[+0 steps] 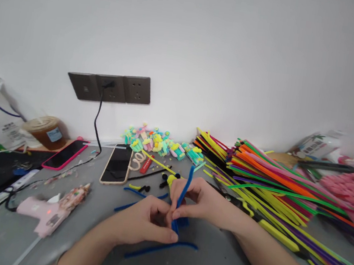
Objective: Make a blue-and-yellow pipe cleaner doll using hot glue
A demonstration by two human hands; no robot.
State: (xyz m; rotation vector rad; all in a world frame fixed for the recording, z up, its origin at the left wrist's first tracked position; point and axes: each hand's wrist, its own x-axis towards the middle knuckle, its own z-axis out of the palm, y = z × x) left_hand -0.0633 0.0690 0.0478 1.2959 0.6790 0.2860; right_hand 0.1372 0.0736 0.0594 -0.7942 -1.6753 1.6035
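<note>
My left hand (154, 220) and my right hand (192, 199) meet at the middle of the grey table, both closed on a blue pipe cleaner (185, 190). One end of it sticks up above my right fingers, and a lower part shows between my left thumb and fingers. More blue shows just behind my hands, its shape mostly hidden. A loose blue pipe cleaner (161, 250) lies in front of my hands. Shorter blue pieces (124, 206) lie behind my left hand, near small black and yellow bits (139, 187).
A pink glue gun (47, 215) with a lit orange light lies at left, its cord reaching the wall socket (109, 86). Two phones (116, 163), a drink cup (45, 131) and small pastel pieces (162, 143) stand behind. Colourful pipe cleaners (264, 183) and yellow-handled pliers (277, 235) fill the right.
</note>
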